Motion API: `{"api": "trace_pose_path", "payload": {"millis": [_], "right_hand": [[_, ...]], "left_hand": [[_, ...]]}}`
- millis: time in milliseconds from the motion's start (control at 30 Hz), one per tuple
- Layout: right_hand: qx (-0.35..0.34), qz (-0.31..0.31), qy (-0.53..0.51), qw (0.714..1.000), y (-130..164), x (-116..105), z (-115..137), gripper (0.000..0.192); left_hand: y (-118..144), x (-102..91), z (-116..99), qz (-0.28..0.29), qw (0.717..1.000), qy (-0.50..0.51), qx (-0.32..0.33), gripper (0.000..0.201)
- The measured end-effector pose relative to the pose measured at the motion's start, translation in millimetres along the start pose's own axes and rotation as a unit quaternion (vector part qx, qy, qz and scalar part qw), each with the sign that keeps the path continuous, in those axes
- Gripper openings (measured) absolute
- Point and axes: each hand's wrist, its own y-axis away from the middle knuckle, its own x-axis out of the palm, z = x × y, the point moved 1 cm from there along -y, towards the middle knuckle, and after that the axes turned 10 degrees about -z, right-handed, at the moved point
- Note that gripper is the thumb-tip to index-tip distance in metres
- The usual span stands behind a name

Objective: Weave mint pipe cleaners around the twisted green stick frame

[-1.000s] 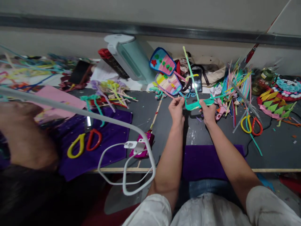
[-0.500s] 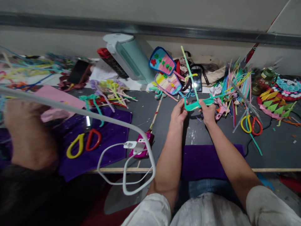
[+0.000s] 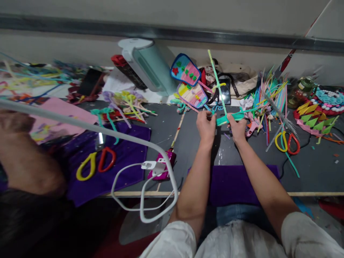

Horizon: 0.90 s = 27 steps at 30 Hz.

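Hands raised over desk, left hand (image 3: 205, 126) & right hand (image 3: 238, 128) pinching teal pipe-cleaner piece (image 3: 229, 118)

Lighting even and moderately bright, from overhead. Soft shadows lie beneath the forearms on the counter (image 3: 188, 157). Small glare patch on the counter between the wrists. Wide-angle distortion bends the edges. The person (image 3: 29, 161) at left is blurred and out of focus.

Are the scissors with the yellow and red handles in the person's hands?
No, both scissors lie on the table while the hands hold a teal pipe cleaner.
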Motion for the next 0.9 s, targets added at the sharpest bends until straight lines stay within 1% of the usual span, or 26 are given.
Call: {"api": "trace_pose_path", "payload": {"millis": [133,200,333,400,533,667,800,867,900], "right_hand": [[-0.002,0.006,0.013,1.0,1.7,-0.6,2.5,0.037],[-0.001,0.006,0.013,1.0,2.7,-0.7,4.4,0.036],[-0.002,0.008,0.017,1.0,3.6,-0.8,7.2,0.036],[0.0,0.008,0.023,1.0,3.5,-0.9,7.7,0.036],[0.003,0.008,0.02,1.0,3.2,-0.9,7.5,0.037],[0.004,0.006,-0.001,1.0,3.8,-0.4,7.6,0.035],[0.007,0.005,0.003,1.0,4.7,0.0,8.1,0.036],[0.009,0.005,0.008,1.0,4.3,0.2,7.4,0.037],[0.01,0.007,0.009,1.0,3.8,0.2,6.5,0.037]], "left_hand": [[1.6,-2.7,-3.3,0.005,0.999,-0.021,0.032,0.012],[1.1,-3.1,-3.8,0.007,0.999,-0.023,0.033,0.009],[-1.3,-1.4,-2.2,0.002,1.0,-0.021,0.009,0.003],[-2.8,0.0,-0.2,-0.007,1.0,-0.01,-0.016,0.001],[-5.1,2.3,3.4,-0.011,0.998,0.012,-0.065,0.004],[-4.6,1.5,2.5,-0.005,0.998,0.015,-0.061,0.006],[-3.4,0.4,0.8,0.0,0.998,0.027,-0.048,0.008],[-3.9,1.5,1.8,0.005,0.997,0.04,-0.063,0.009],[-4.4,2.5,2.9,0.008,0.995,0.052,-0.083,0.01]]}}
